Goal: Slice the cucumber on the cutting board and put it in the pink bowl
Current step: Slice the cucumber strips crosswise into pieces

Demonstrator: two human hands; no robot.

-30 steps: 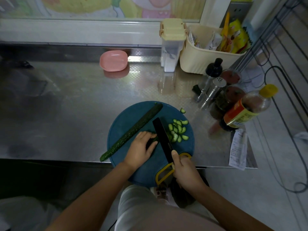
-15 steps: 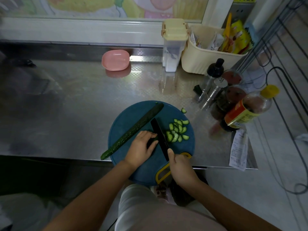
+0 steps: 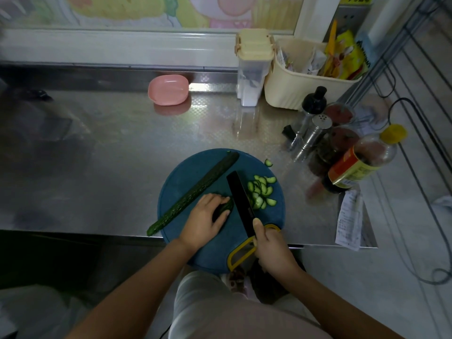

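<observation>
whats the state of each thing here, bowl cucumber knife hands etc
pink bowl: upright, empty, at the back of the counter
long cucumber half: uncut, lying on the cutting board
short cucumber piece: held down by the left hand
slices: piled on the board, right of the blade
knife: gripped by the right hand, blade between piece and slices
oil bottle: capped

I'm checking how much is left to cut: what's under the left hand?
A short cucumber piece lies under the left hand, on the board. Only its dark end shows, beside the knife; the hand covers the rest.
</observation>
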